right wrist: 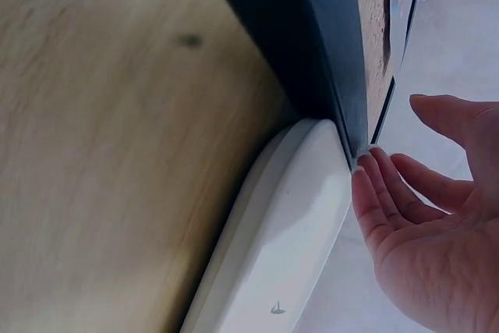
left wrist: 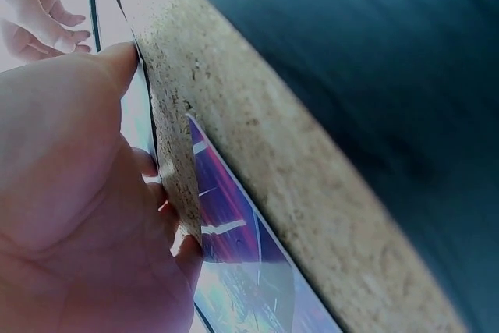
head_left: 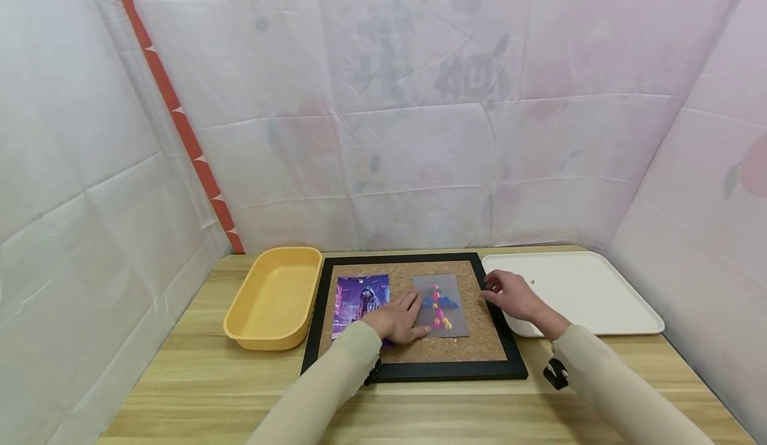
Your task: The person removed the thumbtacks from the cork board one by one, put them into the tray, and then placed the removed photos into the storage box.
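Note:
A black-framed cork board (head_left: pixel 443 350) lies on the table, bearing two pictures. The purple picture (head_left: pixel 345 305) of a hooded figure is on the left, partly covered by my left hand and forearm. Right of it lies a grey picture (head_left: pixel 423 285) with a pink, yellow and blue design. My left hand (head_left: pixel 398 318) rests flat with fingers extended, fingertips at the grey picture's left edge. Over the frame's right side is my right hand (head_left: pixel 509 293), fingers loosely bent and thumb apart in the right wrist view; I see nothing held in it.
A white tray (head_left: pixel 599 298) stands right of the board, with a small dark item (head_left: pixel 531 282) on it, too small to identify. To the left is a yellow basin (head_left: pixel 275 298). White sheets (head_left: pixel 419 132) hang behind and at both sides of the wooden table (head_left: pixel 240 392).

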A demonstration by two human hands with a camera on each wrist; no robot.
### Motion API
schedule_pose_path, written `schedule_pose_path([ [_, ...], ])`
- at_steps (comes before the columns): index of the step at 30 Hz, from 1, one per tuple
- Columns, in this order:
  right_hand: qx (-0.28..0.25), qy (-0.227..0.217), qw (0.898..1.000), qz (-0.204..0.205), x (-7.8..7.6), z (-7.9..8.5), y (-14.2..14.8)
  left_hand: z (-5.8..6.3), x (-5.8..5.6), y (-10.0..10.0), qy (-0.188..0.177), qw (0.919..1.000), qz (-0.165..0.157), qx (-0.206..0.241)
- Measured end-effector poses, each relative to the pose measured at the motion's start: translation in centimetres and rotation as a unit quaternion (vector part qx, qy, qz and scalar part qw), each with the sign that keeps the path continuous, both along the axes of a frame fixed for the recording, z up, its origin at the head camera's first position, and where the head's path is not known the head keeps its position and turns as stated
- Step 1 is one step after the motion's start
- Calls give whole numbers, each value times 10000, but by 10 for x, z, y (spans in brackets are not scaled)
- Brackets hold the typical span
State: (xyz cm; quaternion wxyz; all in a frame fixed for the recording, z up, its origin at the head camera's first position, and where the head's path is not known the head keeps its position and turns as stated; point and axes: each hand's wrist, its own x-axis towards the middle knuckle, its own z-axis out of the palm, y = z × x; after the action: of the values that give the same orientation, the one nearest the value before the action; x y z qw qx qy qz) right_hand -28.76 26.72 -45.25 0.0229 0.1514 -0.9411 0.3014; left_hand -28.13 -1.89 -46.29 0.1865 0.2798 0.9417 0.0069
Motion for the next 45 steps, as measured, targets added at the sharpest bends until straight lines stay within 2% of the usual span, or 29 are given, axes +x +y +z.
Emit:
schedule_pose_path([
  [3,-25,11,10000,88,-1,0,-4,-3,0,-1,14,10000,-8,20],
  [5,-69,-17,9999,110,-2,0,-6,0,2,0,27,10000,17,4],
  [10,-297,-276,9991,115,-4,-2,-14,7,8,-1,43,10000,15,-9],
  [16,-423,-566,9974,105,-7,-2,-24,9,9,-1,48,10000,14,3],
  [22,-680,-1068,9919,-94,-11,-4,-31,-6,0,0,48,10000,-3,-37],
  [27,-1114,-1517,9820,-179,-13,-1,-34,-19,-8,0,172,9998,-50,-66],
  [35,-1611,-1915,9676,-350,-14,4,-40,-14,-6,1,99,9999,-15,-71],
  [45,-1572,-1950,9673,-411,-11,6,-43,-12,-5,1,12,10000,12,-22],
])
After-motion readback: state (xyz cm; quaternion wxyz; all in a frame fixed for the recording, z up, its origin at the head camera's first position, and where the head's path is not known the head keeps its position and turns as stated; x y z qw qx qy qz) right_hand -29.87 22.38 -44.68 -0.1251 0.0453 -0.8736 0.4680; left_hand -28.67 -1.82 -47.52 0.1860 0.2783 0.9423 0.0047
